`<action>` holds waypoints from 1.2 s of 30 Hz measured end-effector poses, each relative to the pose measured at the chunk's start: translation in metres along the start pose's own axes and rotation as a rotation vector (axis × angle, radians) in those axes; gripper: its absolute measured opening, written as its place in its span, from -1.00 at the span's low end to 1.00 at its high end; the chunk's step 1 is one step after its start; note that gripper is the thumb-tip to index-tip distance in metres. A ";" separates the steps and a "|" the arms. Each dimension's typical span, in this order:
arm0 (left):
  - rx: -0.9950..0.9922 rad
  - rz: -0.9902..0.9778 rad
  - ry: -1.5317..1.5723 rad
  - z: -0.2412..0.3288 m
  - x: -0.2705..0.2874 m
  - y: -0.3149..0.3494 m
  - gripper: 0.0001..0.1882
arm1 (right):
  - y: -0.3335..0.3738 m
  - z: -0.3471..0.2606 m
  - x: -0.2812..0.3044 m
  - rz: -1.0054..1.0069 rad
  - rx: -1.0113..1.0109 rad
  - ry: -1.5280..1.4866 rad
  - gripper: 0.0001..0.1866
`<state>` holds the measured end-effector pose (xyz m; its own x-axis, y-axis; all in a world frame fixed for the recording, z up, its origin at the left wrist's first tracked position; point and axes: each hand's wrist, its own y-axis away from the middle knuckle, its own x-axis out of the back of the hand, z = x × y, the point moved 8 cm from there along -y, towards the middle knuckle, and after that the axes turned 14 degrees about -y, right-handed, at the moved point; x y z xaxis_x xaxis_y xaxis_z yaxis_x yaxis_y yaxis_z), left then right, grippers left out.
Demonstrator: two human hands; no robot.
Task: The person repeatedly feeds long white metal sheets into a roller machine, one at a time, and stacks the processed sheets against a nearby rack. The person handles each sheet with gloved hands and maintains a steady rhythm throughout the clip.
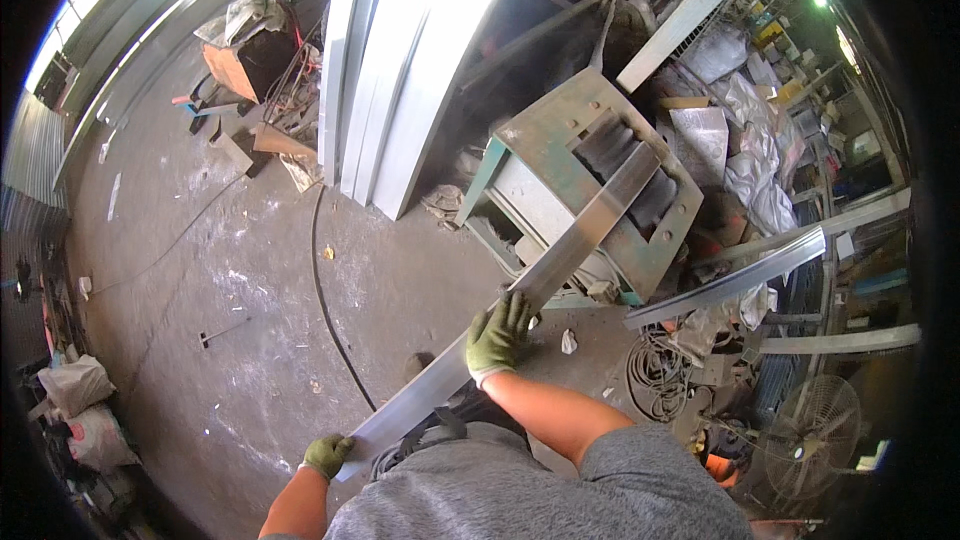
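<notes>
A long, flat, silvery metal bar [425,392] slants from my lower left up to the right in front of me. Its far end lies across the dark rollers [608,148] in the top of a worn green and cream machine [560,110]. My left hand [328,455], in a green work glove, is closed around the bar close to its near end. Farther up, my right hand [497,338], gloved alike, grips the bar's edge midway, its fingers over the edge. The undersides of both grips are hidden.
Tall pale metal profiles [405,70] stand beyond the machine. A dark cable [318,250] runs along the dusty floor. To the right are a curved metal strip [735,280], a coiled hose [655,377] and a caged fan [812,437]. Sacks [78,387] lie far left.
</notes>
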<state>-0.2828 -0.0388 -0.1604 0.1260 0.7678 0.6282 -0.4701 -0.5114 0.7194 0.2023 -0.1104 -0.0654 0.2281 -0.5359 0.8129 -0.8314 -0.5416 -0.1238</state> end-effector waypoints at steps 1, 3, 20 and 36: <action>-0.002 0.010 0.012 -0.011 0.000 0.004 -0.42 | 0.010 -0.006 -0.001 -0.012 0.031 -0.040 -0.24; 0.021 -0.016 -0.010 -0.039 -0.003 0.020 -0.42 | 0.034 -0.008 -0.009 -0.141 -0.005 -0.078 -0.17; -0.054 -0.018 -0.130 0.203 0.087 -0.087 -0.31 | -0.188 0.083 0.074 -0.022 0.321 0.110 -0.16; -0.457 0.156 -0.198 0.638 0.173 -0.294 -0.15 | -0.299 0.162 0.121 0.125 0.258 0.060 -0.43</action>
<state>0.4349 -0.0014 -0.0739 0.1661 0.5857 0.7933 -0.8241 -0.3594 0.4379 0.5609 -0.1184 -0.0219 0.0951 -0.5743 0.8131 -0.6930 -0.6246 -0.3600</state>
